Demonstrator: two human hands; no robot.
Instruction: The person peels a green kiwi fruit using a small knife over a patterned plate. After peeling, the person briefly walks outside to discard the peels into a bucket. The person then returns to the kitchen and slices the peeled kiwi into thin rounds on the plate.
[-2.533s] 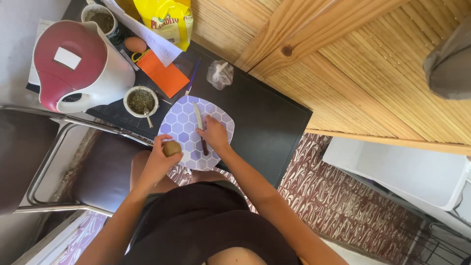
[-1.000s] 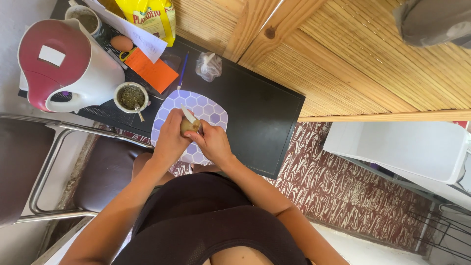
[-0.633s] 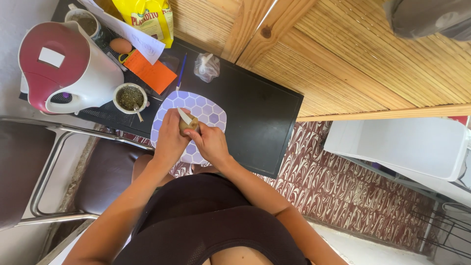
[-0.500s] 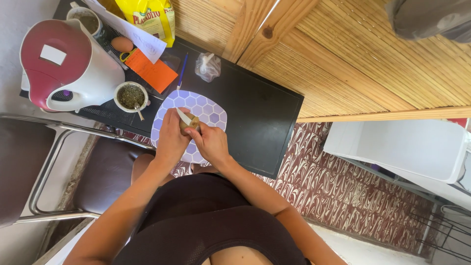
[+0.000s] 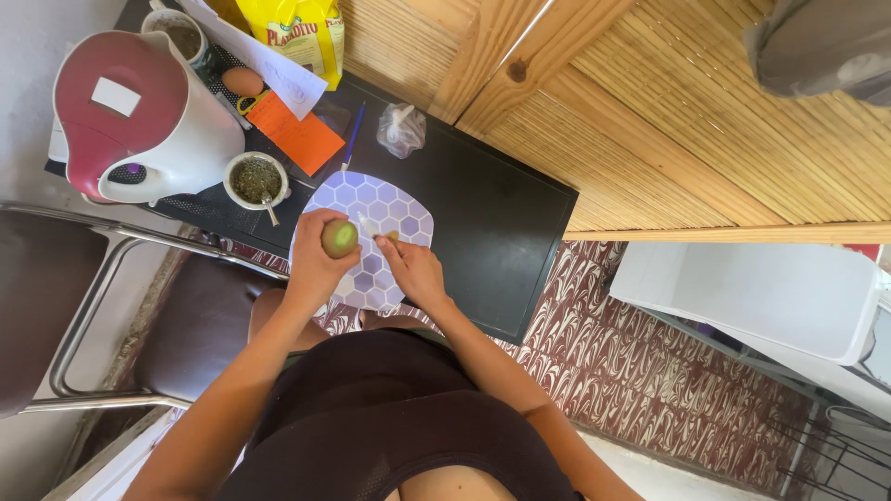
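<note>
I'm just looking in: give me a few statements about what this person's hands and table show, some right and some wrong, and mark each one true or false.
1. The left hand holds a kiwi with its green flesh showing. True.
2. The right hand holds a knife over the cutting board. True.
3. The cutting board is plain red. False: it is white with a purple honeycomb pattern.
4. The egg lies on the cutting board. False: it lies further back on the table, near the orange paper.
5. A cup of green herbs stands beside the white and red kettle. True.
</note>
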